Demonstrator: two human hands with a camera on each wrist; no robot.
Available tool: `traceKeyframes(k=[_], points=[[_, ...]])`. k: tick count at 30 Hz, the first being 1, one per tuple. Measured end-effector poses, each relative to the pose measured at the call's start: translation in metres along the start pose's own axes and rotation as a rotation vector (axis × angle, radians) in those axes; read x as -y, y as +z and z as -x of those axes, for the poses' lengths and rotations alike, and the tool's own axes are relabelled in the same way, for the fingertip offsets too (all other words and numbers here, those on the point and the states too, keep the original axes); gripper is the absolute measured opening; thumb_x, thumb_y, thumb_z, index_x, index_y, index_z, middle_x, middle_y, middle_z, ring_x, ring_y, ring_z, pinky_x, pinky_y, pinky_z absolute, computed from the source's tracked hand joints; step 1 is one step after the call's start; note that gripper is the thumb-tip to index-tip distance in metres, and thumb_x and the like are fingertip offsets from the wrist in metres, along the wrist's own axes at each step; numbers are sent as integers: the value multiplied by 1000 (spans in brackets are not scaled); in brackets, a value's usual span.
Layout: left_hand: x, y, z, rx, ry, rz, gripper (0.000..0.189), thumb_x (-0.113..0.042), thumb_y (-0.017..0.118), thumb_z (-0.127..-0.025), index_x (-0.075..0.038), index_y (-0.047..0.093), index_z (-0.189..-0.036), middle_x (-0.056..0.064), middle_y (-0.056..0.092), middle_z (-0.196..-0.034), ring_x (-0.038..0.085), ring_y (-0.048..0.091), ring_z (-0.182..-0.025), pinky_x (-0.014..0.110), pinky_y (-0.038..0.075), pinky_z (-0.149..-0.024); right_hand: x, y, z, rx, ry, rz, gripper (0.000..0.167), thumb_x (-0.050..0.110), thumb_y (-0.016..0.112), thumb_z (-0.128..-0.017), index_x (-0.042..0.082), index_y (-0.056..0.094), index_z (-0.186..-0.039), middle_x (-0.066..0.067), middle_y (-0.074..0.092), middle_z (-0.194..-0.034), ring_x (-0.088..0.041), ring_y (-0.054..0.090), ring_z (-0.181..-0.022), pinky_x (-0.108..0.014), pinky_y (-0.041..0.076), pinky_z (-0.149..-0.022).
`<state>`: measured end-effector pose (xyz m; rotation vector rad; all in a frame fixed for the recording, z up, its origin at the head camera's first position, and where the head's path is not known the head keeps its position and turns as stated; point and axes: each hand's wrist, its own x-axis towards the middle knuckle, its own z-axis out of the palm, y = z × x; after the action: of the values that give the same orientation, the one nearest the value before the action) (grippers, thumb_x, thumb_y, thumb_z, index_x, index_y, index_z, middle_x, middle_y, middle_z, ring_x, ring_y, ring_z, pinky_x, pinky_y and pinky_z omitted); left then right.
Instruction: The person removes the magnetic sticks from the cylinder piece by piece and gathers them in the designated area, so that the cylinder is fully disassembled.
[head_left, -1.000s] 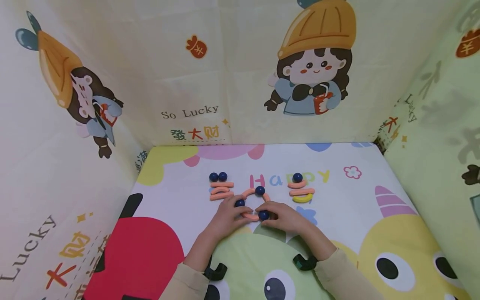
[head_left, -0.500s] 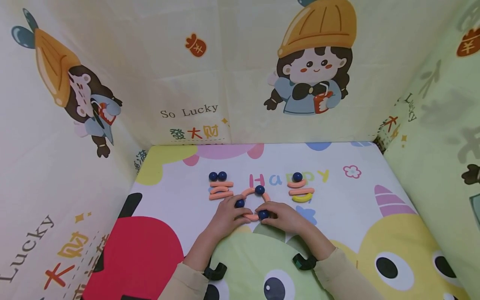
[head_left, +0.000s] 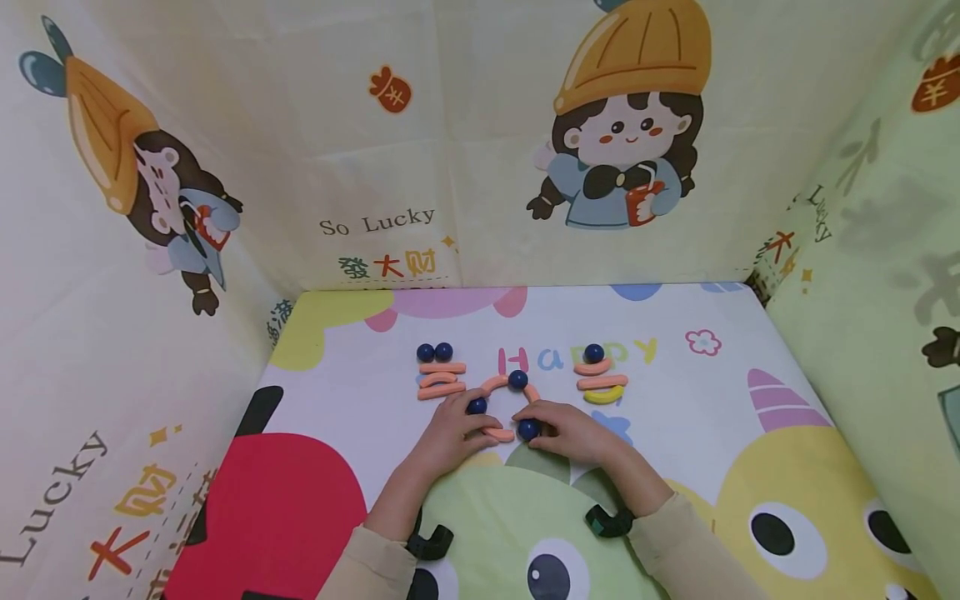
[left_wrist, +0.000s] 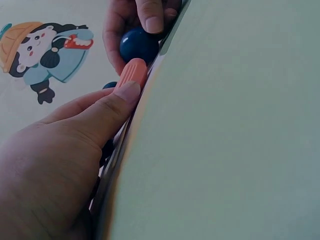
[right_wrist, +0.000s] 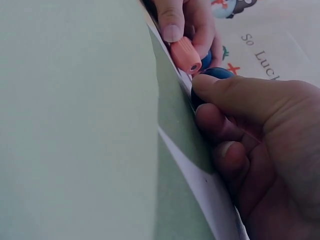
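Observation:
My left hand (head_left: 448, 433) pinches a ribbed, pink curved rod (left_wrist: 133, 73) between thumb and fingers, low over the table. A dark recess shows in the rod's end in the right wrist view. My right hand (head_left: 572, 432) holds a dark blue ball (head_left: 529, 429) by its fingertips, just right of that rod, with a small gap in the head view. Another blue ball (head_left: 477, 406) lies at my left fingers. Beyond the hands, a third ball (head_left: 517, 380) sits between two pink curved rods, one of them a left rod (head_left: 494, 384), forming part of a ring.
Back left, two blue balls (head_left: 435, 352) lie above several pink rods (head_left: 442, 367). To the right are a blue ball (head_left: 594, 353), pink rods (head_left: 602, 382) and a yellow curved rod (head_left: 604, 396). A printed cloth wall (head_left: 480, 167) rises behind the table.
My right hand and its blue ball have shifted slightly right, opening a small gap from the pink rod's end. The left hand keeps its grip almost in place.

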<state>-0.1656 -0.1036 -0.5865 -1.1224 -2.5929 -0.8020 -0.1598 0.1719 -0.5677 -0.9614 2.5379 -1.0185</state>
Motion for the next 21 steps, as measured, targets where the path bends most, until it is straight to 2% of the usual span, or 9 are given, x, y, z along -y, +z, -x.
traceKeyframes(k=[5,8,12,16,21], points=[[2,1,0,8,0,-1,18,-39,77,-85,-31,77,-101,7,59,-133,21,54,-124,43,43,-105,0,1,0,-7,1,5,38,26,67,-95,28,61,-132,11,61,-128,-6,56,-102,-28,48,-87],[2,1,0,24,-9,-7,19,-41,74,-86,-32,77,-102,6,59,-134,21,54,-124,42,42,-106,1,1,0,-12,8,5,37,26,67,-95,27,61,-132,10,60,-131,-7,57,-109,-31,48,-91],[2,2,-1,12,0,-6,20,-42,75,-86,-30,77,-102,7,59,-132,21,54,-124,42,43,-104,3,0,0,-20,9,11,38,26,68,-94,26,61,-131,9,61,-130,-7,57,-105,-30,48,-88],[0,1,-1,2,0,-2,20,-40,77,-85,-30,76,-102,9,59,-133,23,53,-126,44,44,-104,3,0,0,-26,11,11,38,26,69,-94,26,61,-131,10,61,-127,-4,56,-91,-25,47,-81],[-3,-2,0,56,-79,-10,29,-42,76,-85,-30,73,-112,8,54,-141,25,51,-129,47,43,-106,2,1,-1,-27,14,3,39,27,69,-94,28,61,-132,12,60,-118,-2,51,-73,-22,45,-71]])
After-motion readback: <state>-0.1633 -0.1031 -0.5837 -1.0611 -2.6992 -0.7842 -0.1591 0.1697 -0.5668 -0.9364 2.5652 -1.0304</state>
